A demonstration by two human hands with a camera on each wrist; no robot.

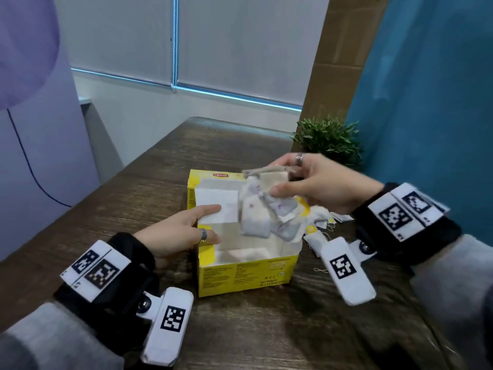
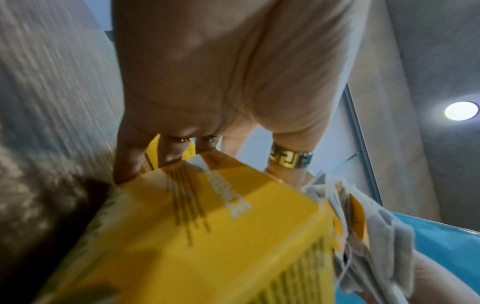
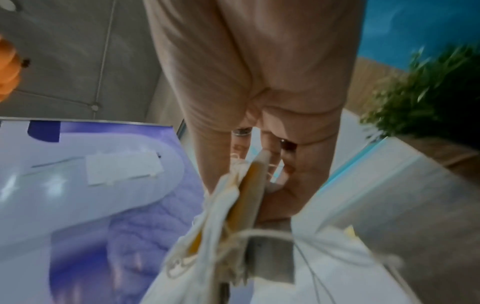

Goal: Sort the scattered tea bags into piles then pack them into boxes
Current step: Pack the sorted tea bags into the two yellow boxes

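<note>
An open yellow Lipton box (image 1: 248, 273) stands in the middle of the dark wooden table (image 1: 154, 169). My left hand (image 1: 213, 222) grips its left wall, the index finger lying over a white inner flap (image 1: 216, 206). In the left wrist view the left hand (image 2: 207, 160) straddles the box (image 2: 207, 236) edge. My right hand (image 1: 274, 180) pinches a bunch of white tea bags (image 1: 261, 209) that hangs over the box's right half. In the right wrist view the fingers (image 3: 293, 181) clamp the tea bags (image 3: 228, 205) with yellow tags and strings.
Loose tea bags (image 1: 317, 244) with strings lie on the table right of the box, under my right wrist. A small green plant (image 1: 329, 140) stands at the far right beside a blue wall (image 1: 426, 102). The table's far edge lies beyond the box.
</note>
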